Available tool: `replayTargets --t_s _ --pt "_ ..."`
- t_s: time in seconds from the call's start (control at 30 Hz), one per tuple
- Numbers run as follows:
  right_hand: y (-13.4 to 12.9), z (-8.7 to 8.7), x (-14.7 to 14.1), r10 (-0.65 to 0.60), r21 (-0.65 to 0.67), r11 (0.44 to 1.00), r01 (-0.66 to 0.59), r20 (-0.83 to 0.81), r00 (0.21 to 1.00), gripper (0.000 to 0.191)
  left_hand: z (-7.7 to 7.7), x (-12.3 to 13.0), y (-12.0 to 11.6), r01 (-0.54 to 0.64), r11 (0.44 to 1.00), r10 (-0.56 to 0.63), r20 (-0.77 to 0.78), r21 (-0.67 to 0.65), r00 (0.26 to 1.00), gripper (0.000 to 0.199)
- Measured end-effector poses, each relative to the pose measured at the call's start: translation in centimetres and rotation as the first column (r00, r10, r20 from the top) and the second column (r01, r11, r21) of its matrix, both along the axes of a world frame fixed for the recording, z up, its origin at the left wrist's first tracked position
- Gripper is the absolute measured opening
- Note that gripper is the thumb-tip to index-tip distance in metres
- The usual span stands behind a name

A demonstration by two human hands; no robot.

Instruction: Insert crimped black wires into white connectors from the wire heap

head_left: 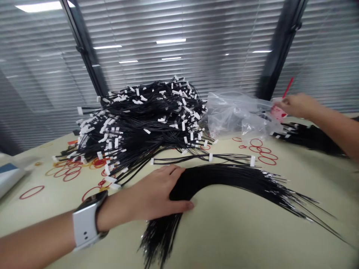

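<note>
My left hand (157, 192) lies over a thick, curved bundle of thin black wires (224, 179), its fingers wrapped around the bundle's middle. The bundle's loose ends fan out to the lower left and the right across the table. My right hand (298, 106) is raised at the far right, gripping a pink-and-white drink cup (277, 113) with a red straw (288, 86). The cup's lower part is partly hidden by a crumpled clear plastic bag (235, 116) right next to it.
A large heap of black wires with white connectors (140, 127) rises behind my left hand. A few such wires (202, 158) lie separately in front of it. Red rubber bands (263, 153) are scattered on the beige table (224, 231). Another black wire bundle (311, 140) lies at right. Window blinds stand behind.
</note>
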State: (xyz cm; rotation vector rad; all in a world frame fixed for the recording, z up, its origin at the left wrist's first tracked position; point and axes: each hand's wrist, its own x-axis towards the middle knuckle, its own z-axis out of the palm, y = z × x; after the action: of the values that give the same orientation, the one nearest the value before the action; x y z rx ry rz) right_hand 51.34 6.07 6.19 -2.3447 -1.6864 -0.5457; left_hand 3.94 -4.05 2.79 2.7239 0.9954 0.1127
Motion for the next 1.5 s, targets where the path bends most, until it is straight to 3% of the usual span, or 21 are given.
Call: replayTargets --t_s 0.1,0.13,0.17,0.23,0.27,0.33,0.37,0.43,0.5,0.67,0.8,0.87,0.93,1.07,1.23,1.27,1.33,1.37,1.4,1.47,1.5 --pt "0.3 2.8 -6.5 0.23 -0.003 0.973 -0.23 0.005 0.973 0.058 -0.4 -0.3 0.0 0.049 0.999 -0.048 0.036 -0.02 0.998 0.056" --pt "0.0 3.3 -9.3 0.342 -0.012 0.94 -0.342 0.011 0.94 0.059 -0.5 -0.3 -0.1 0.054 0.998 -0.053 0.047 -0.017 0.997 0.054" --pt "-0.6 3.6 -12.2 0.489 0.017 0.872 -0.489 0.003 0.873 0.061 -0.5 -0.2 -0.1 0.059 0.998 -0.058 0.055 -0.015 0.997 0.052" --pt "-2.2 3.2 -17.7 0.684 -0.098 0.711 -0.697 -0.134 0.717 0.055 -0.4 0.0 -0.2 0.067 0.998 -0.066 0.063 -0.011 0.996 0.05" --pt "-3.0 2.7 -20.1 0.713 -0.209 0.632 -0.746 -0.218 0.666 0.05 -0.3 0.0 -0.1 0.063 0.998 -0.063 0.067 -0.001 0.996 0.048" --pt "-4.3 1.0 -23.6 0.713 -0.431 0.5 -0.752 -0.289 0.639 0.04 -0.2 -0.3 0.3 0.026 0.998 -0.029 0.066 0.055 0.997 0.045" --pt "-4.7 0.0 -24.7 0.71 -0.501 0.483 -0.718 -0.255 0.656 0.035 -0.1 -0.6 0.8 -0.01 0.994 0.003 0.059 0.109 0.998 0.045" --pt "-5.1 -1.8 -25.6 0.721 -0.528 0.54 -0.656 -0.113 0.684 0.025 -0.1 -1.5 2.2 -0.083 0.965 0.077 0.033 0.25 0.997 0.044" --pt "-5.0 -3.0 -25.3 0.72 -0.506 0.579 -0.639 -0.051 0.692 0.022 -0.3 -2.7 3.9 -0.075 0.935 0.091 -0.03 0.346 0.995 0.041" --pt "-4.4 -3.5 -23.4 0.702 -0.423 0.661 -0.62 0.055 0.71 0.022 -0.8 -4.7 6.4 0.107 0.952 -0.08 -0.103 0.286 0.991 0.031" --pt "-3.7 -3.6 -22.5 0.646 -0.338 0.755 -0.561 0.238 0.726 0.027 -0.6 -4.3 5.8 0.136 0.939 -0.098 -0.132 0.315 0.986 0.029" --pt "-3.0 -4.0 -22.1 0.632 -0.305 0.774 -0.555 0.323 0.704 0.028 -0.5 -4.0 5.1 0.096 0.954 -0.075 -0.083 0.284 0.994 0.029" --pt "-2.2 -4.3 -21.4 0.658 -0.312 0.753 -0.58 0.344 0.669 0.028 -0.3 -3.8 4.6 0.017 0.98 -0.022 0.021 0.197 1.0 0.027" --pt "-1.5 -4.2 -20.1 0.77 -0.371 0.635 -0.678 0.24 0.59 0.023 -0.4 -4.0 4.1 -0.134 0.991 0.133 0.174 -0.003 0.976 0.022" --pt "-4.8 -2.6 -21.9 0.772 -0.259 0.636 -0.727 0.201 0.604 0.028 -1.2 -4.4 3.9 -0.193 0.973 0.221 0.264 -0.128 0.939 0.023" --pt "-5.8 -2.3 -23.0 0.814 -0.219 0.58 -0.784 0.15 0.561 0.026 -1.3 -4.4 3.8 -0.189 0.975 0.215 0.27 -0.118 0.939 0.022" --pt "-8.0 -2.0 -25.5 0.921 -0.159 0.383 -0.91 -0.012 0.389 0.024 -1.4 -4.4 3.7 -0.182 0.981 0.195 0.263 -0.073 0.945 0.019" --pt "-9.0 -2.1 -26.8 0.957 -0.133 0.259 -0.957 -0.1 0.273 0.023 -1.4 -4.5 3.6 -0.178 0.983 0.185 0.251 -0.049 0.95 0.017" --pt "-9.9 -2.3 -28.1 0.984 -0.124 0.1 -0.987 -0.132 0.116 0.021 -1.4 -4.5 3.5 -0.176 0.984 0.178 0.243 -0.027 0.954 0.016" --pt "-11.3 -3.0 -30.1 0.995 -0.182 -0.031 -0.983 -0.104 -0.012 0.018 -1.4 -4.5 3.4 -0.17 0.985 0.166 0.244 -0.004 0.956 0.016" --pt "-11.7 -3.4 -30.9 0.996 -0.211 -0.049 -0.976 -0.086 -0.031 0.018 -1.4 -4.6 3.4 -0.167 0.986 0.163 0.248 -0.002 0.955 0.015"
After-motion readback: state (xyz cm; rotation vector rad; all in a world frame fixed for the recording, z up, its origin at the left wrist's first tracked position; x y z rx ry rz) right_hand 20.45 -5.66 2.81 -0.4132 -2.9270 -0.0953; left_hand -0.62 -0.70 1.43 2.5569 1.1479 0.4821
